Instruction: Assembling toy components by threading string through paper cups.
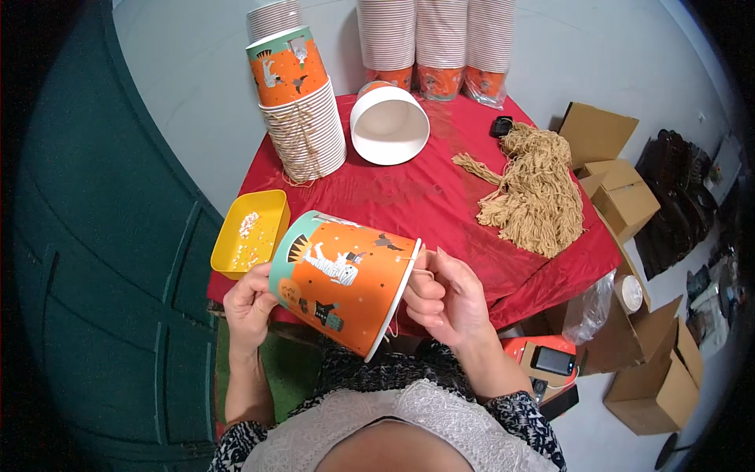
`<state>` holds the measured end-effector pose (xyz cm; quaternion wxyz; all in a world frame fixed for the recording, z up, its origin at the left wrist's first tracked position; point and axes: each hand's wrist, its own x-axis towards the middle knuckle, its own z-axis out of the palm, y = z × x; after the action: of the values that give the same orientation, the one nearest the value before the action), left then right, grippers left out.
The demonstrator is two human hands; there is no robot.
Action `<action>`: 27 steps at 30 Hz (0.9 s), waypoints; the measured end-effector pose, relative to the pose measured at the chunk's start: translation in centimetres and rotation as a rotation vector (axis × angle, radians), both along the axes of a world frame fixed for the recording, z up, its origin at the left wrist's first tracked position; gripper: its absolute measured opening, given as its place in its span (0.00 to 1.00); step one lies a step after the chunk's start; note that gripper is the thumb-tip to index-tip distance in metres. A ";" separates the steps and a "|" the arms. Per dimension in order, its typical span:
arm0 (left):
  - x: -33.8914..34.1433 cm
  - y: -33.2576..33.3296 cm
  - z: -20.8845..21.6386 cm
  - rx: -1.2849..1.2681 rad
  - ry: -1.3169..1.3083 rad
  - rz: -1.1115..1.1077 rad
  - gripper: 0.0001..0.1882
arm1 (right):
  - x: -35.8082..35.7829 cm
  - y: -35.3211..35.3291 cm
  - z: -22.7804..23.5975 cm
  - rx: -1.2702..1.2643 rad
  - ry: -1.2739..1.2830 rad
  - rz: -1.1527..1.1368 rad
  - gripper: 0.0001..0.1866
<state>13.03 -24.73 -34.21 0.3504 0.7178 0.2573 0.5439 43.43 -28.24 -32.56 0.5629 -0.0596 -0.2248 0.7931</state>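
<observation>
An orange paper bucket (pixel 354 275) with a green base band and printed figures lies tilted on its side in front of me. My left hand (pixel 250 307) grips it at the base end, some fingers hidden behind it. Beside the white rim, my right hand (pixel 447 295) is closed with its fingers curled. A thin pale cord (pixel 423 272) passes through the bucket's wall near the rim and runs into those fingers. More cord dangles below the rim. Just past my left hand stands a yellow tray (pixel 228 240) with small white pieces in it.
On the red-covered table (pixel 425 189) are a leaning stack of buckets (pixel 307 134), a bucket on its side (pixel 370 149) and a heap of tan cords (pixel 535 189). Wrapped bucket stacks (pixel 440 47) stand at the back. Cardboard boxes (pixel 653 385) sit at the right.
</observation>
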 end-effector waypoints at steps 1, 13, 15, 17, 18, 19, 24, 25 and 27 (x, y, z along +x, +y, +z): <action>-0.2 0.0 -0.2 0.003 0.001 0.008 0.12 | -0.1 -0.1 0.2 -0.007 -0.039 -0.053 0.20; -0.1 -0.3 0.2 0.062 0.040 0.022 0.09 | -0.1 -0.2 0.6 0.068 -0.230 -0.160 0.10; -0.1 -0.5 0.6 0.081 0.054 0.043 0.09 | -0.1 -0.3 0.3 0.067 -0.241 -0.173 0.09; 0.0 -0.7 1.1 0.023 0.049 0.039 0.05 | 0.0 -0.5 0.2 0.064 -0.252 -0.188 0.08; 0.0 -0.7 1.3 0.022 0.048 0.043 0.05 | 0.0 -0.5 0.2 0.067 -0.272 -0.195 0.08; 0.1 -0.5 1.5 0.049 0.052 0.020 0.03 | 0.0 -0.6 0.3 0.070 -0.291 -0.202 0.08; 0.8 -1.1 2.1 -0.096 -0.053 -0.039 0.03 | -0.2 -0.9 0.3 0.050 -0.323 -0.208 0.08; 0.8 -1.2 2.1 -0.174 -0.063 -0.049 0.03 | -0.2 -0.9 0.1 0.065 -0.318 -0.207 0.08; 0.9 -1.3 2.2 -0.253 -0.074 -0.056 0.03 | -0.3 -1.0 0.2 0.068 -0.342 -0.216 0.08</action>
<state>13.97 -26.00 -32.02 0.4622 0.6542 0.2906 0.5233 43.11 -29.24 -32.39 0.6000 -0.1982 -0.3361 0.6984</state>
